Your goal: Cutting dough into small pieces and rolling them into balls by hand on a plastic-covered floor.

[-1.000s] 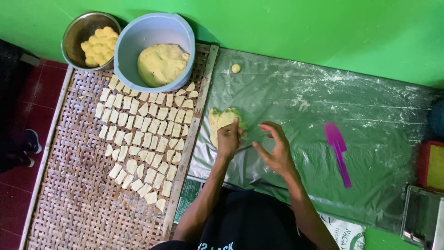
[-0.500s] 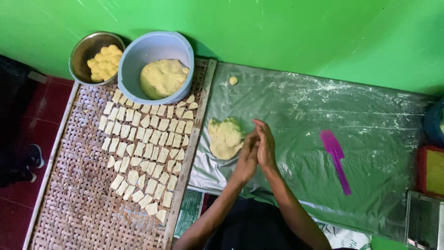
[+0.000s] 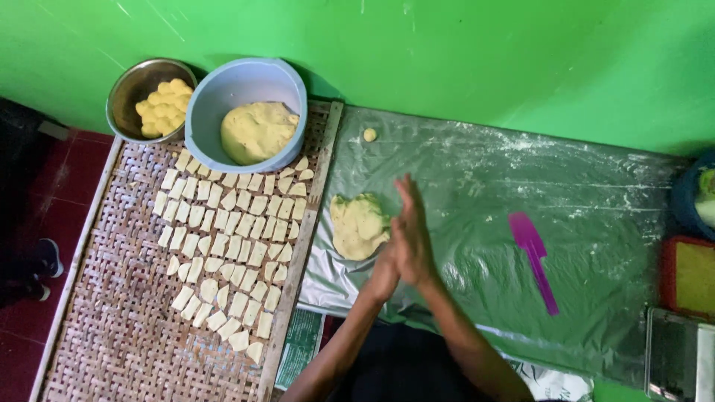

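My left hand (image 3: 387,262) and my right hand (image 3: 412,223) are pressed palm to palm, fingers straight, above a floured clear plastic sheet (image 3: 521,179). Anything between the palms is hidden. Just left of them a flattened lump of pale yellow dough (image 3: 356,223) lies on the sheet. A small dough ball (image 3: 369,135) sits farther back on the sheet.
A woven tray (image 3: 112,320) on the left holds rows of several cut dough pieces (image 3: 223,238), and a blue bowl (image 3: 205,112) with dough (image 3: 257,132). A metal bowl (image 3: 123,97) holds yellow pieces. On the right: purple spatula (image 3: 535,253), red container (image 3: 689,275), metal tin (image 3: 678,357).
My left hand has lifted off the flattened dough and my right hand has come in from the right. The palms now meet beside the dough, and the hands have tilted further forward.
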